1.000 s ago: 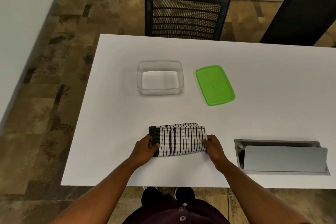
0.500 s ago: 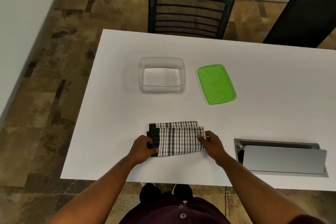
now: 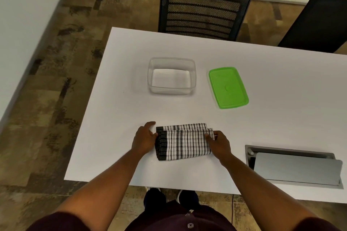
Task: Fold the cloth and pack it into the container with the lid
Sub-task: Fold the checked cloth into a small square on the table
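Note:
A black-and-white checked cloth (image 3: 185,141) lies folded into a narrow band near the front of the white table (image 3: 281,118). My left hand (image 3: 143,139) rests against its dark left end, fingers spread and touching the edge. My right hand (image 3: 219,143) pinches the cloth's right end. Farther back stands the clear, empty plastic container (image 3: 171,62), and the green lid (image 3: 228,87) lies flat to its right.
A grey cable box with a raised flap (image 3: 294,167) is set into the table at the front right. Two black chairs (image 3: 203,8) (image 3: 319,20) stand behind the far edge. The table's left edge drops to patterned floor.
My left hand has loosened from gripping the cloth's left end to an open touch. The right hand has shifted slightly inward on the right end. The cloth stays in place.

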A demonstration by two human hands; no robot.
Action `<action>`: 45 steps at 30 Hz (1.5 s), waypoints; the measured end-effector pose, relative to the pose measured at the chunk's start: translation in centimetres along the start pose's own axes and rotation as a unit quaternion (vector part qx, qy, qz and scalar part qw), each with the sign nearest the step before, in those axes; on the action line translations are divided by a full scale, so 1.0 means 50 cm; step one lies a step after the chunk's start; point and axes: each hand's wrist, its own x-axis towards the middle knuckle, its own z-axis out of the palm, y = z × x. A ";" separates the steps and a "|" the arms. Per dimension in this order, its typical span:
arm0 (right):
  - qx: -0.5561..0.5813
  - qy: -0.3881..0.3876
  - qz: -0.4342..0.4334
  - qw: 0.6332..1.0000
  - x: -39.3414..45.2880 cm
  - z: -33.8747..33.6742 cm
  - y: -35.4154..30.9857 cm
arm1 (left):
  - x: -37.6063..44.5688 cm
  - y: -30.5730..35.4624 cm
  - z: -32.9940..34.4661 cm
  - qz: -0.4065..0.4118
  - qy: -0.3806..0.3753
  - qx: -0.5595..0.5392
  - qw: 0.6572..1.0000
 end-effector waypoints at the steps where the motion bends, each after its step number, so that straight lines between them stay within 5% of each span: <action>1: -0.011 0.002 -0.004 1.000 -0.001 0.000 -0.001 | 0.009 0.006 0.001 0.008 -0.017 0.016 1.000; 4: -0.104 0.066 -0.056 0.991 -0.004 0.003 -0.007 | 0.025 0.014 0.004 0.006 -0.030 0.027 0.999; 7: -0.223 0.126 -0.208 0.944 -0.013 0.025 -0.039 | 0.025 0.013 0.007 0.003 -0.014 0.009 1.000; 10: -0.313 0.116 -0.347 0.877 -0.026 0.072 -0.100 | 0.016 0.002 0.006 -0.014 -0.025 -0.048 0.998; 12: -0.327 0.044 -0.388 0.861 -0.031 0.109 -0.140 | 0.012 -0.007 0.003 -0.024 -0.041 -0.084 0.995; 15: -0.318 -0.146 -0.372 0.860 -0.038 0.167 -0.172 | 0.006 -0.024 -0.002 -0.011 -0.050 -0.114 0.992; 17: -0.343 -0.198 -0.354 0.847 -0.042 0.192 -0.180 | -0.001 -0.034 -0.001 0.015 -0.028 -0.082 0.996; 20: -0.368 -0.178 -0.367 0.836 -0.044 0.205 -0.182 | -0.007 -0.043 0.002 0.041 0.024 0.002 0.999; 26: -0.295 -0.192 -0.384 0.854 -0.036 0.189 -0.168 | -0.016 -0.050 0.014 0.042 0.011 0.045 0.998; 35: -0.227 -0.231 -0.338 0.884 -0.032 0.157 -0.172 | -0.012 -0.041 0.002 -0.103 -0.061 -0.199 0.973; 42: -0.357 -0.211 -0.336 0.846 -0.039 0.185 -0.192 | -0.018 -0.025 -0.003 -0.102 -0.066 -0.327 0.937; 45: -0.310 -0.172 -0.317 0.880 -0.044 0.196 -0.190 | -0.018 -0.021 -0.010 -0.111 -0.057 -0.347 0.929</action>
